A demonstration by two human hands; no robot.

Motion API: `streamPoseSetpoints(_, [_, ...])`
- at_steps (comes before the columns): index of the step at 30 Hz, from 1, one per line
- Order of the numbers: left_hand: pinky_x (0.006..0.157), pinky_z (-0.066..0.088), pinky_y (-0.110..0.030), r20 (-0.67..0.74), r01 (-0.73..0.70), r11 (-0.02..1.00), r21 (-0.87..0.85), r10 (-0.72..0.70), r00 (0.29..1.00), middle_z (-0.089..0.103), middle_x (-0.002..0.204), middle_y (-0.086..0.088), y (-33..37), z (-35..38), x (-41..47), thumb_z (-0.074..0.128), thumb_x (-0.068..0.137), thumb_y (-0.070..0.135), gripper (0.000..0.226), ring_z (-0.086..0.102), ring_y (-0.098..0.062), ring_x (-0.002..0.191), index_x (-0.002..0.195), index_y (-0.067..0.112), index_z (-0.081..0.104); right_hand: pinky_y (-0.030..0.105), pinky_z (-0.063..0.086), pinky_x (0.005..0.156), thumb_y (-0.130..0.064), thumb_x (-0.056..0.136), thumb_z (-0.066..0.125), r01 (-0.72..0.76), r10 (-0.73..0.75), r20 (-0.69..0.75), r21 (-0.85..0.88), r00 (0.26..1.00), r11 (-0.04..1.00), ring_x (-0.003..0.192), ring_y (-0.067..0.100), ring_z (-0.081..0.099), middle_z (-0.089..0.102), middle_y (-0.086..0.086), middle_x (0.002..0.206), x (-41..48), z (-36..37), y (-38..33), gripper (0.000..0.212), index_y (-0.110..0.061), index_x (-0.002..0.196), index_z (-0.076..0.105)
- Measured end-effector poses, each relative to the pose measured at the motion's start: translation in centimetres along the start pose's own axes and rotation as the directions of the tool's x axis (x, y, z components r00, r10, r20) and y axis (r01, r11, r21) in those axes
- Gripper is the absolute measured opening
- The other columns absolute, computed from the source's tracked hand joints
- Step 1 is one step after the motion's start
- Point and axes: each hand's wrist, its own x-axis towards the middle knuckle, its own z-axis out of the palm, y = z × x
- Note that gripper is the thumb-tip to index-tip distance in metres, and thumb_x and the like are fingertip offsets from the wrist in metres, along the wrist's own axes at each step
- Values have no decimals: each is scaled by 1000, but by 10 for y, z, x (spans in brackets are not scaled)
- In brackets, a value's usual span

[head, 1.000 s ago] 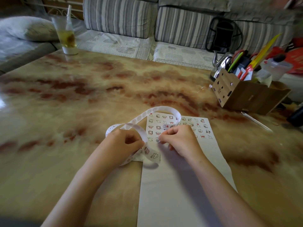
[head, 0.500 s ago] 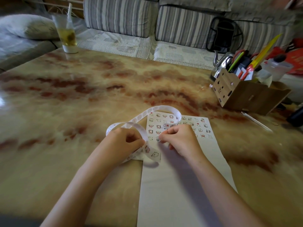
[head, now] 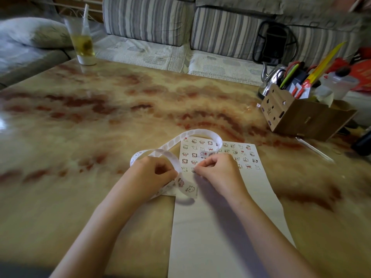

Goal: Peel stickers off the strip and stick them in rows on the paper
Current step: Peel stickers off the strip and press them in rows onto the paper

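Observation:
A white sheet of paper (head: 224,227) lies on the marble table, its far end covered with rows of small cartoon stickers (head: 244,155). A long white sticker strip (head: 200,133) loops over the paper's far left corner, and its loose end with two stickers hangs by my left hand. My left hand (head: 152,173) grips the strip at the paper's left edge. My right hand (head: 218,169) is curled with fingertips pressed down on the paper at the left of the lowest sticker row. Whether a sticker is under those fingertips is hidden.
A cardboard organiser (head: 301,115) with pens, scissors and a ruler stands at the right. A metal kettle (head: 271,77) sits behind it. A plastic cup with a straw (head: 82,43) stands at the far left. A striped sofa (head: 180,23) runs behind the table.
Both hands stay almost in place. The strip's loop has shifted slightly, and my right fingertips stay pressed at the same spot on the paper.

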Motion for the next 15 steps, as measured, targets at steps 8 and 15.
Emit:
streamPoseSetpoints(8, [79, 51, -41, 11, 2, 1000, 8, -2, 1000, 70, 84, -4, -1, 0, 0, 61, 84, 28, 21, 63, -26, 79, 67, 18, 65, 21, 34, 54, -14, 71, 76, -3, 1, 35, 60, 999, 998, 59, 3, 50, 54, -14, 65, 6, -5, 4, 20, -17, 85, 61])
streamPoseSetpoints(15, [78, 50, -39, 1, -4, 1000, 18, 4, 1000, 70, 86, -4, -1, 0, 1, 62, 85, 27, 21, 61, -24, 75, 67, 16, 64, 17, 37, 46, -26, 73, 81, -32, 23, 80, 117, 997, 993, 51, -2, 51, 60, -11, 87, 11, -7, 3, 31, -14, 82, 54])
